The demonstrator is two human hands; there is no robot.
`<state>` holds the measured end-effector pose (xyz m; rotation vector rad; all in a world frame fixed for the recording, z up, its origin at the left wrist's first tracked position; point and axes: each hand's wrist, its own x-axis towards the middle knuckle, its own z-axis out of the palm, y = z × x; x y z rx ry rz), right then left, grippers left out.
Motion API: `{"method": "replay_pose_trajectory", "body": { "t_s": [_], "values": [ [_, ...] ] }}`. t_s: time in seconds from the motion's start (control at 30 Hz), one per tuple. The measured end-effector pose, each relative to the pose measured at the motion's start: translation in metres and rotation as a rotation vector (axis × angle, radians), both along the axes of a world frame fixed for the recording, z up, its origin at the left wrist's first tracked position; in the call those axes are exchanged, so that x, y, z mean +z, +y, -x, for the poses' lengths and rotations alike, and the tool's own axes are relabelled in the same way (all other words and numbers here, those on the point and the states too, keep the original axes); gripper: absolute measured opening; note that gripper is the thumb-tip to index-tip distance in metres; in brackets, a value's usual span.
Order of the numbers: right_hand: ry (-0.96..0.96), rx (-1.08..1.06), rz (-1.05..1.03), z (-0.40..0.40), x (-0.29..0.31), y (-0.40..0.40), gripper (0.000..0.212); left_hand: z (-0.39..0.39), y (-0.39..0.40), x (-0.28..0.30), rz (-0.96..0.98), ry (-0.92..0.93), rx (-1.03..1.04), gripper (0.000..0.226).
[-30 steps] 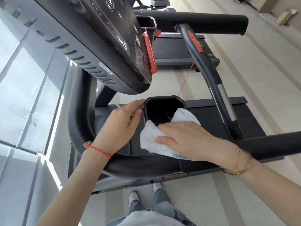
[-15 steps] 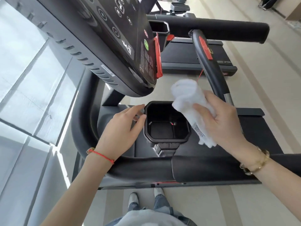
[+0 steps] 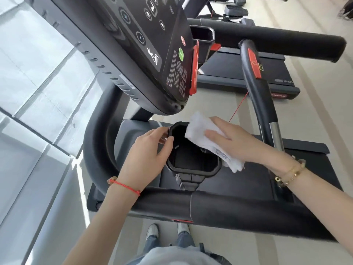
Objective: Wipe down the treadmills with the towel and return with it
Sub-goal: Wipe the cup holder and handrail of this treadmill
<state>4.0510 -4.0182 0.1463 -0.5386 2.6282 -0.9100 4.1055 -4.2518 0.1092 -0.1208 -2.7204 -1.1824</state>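
I stand at the head of a black treadmill, its console (image 3: 152, 44) tilted above a black cup holder (image 3: 191, 172). My left hand (image 3: 147, 159) holds the cup holder's left rim between thumb and curled fingers. My right hand (image 3: 238, 142) holds a folded white towel (image 3: 200, 129) against the holder's far right rim. Its fingers lie across the top of the towel and its thumb is hidden beneath. The towel's tagged end hangs past the holder's right side.
A padded black handrail (image 3: 229, 207) crosses in front of me, and a curved side handle (image 3: 256, 88) with a red tab rises on the right. A second treadmill (image 3: 238, 73) stands beyond. Glass window panels (image 3: 38, 73) line the left. Pale floor lies to the right.
My right hand lifted the towel out of the cup holder, raised it toward the side handle, then brought it down onto the holder's far right rim. My left hand stayed on the rim.
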Motion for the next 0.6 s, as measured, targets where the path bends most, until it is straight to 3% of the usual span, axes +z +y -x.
{"method": "replay_pose_trajectory", "body": {
  "t_s": [0.17, 0.27, 0.47, 0.6],
  "values": [
    [0.196, 0.254, -0.252, 0.021, 0.005, -0.037, 0.039, 0.001, 0.000, -0.001, 0.010, 0.021, -0.009, 0.032],
    [0.323, 0.290, -0.352, 0.027, 0.001, -0.048, 0.039, 0.001, -0.001, 0.000, 0.016, 0.049, 0.000, 0.025],
    [0.056, 0.152, -0.048, 0.017, -0.006, -0.001, 0.033, 0.000, -0.001, 0.003, 0.016, 0.020, -0.007, 0.038],
    [0.103, 0.285, -0.159, 0.028, -0.003, -0.019, 0.039, 0.000, 0.000, 0.005, 0.031, 0.038, -0.010, 0.033]
  ]
}}
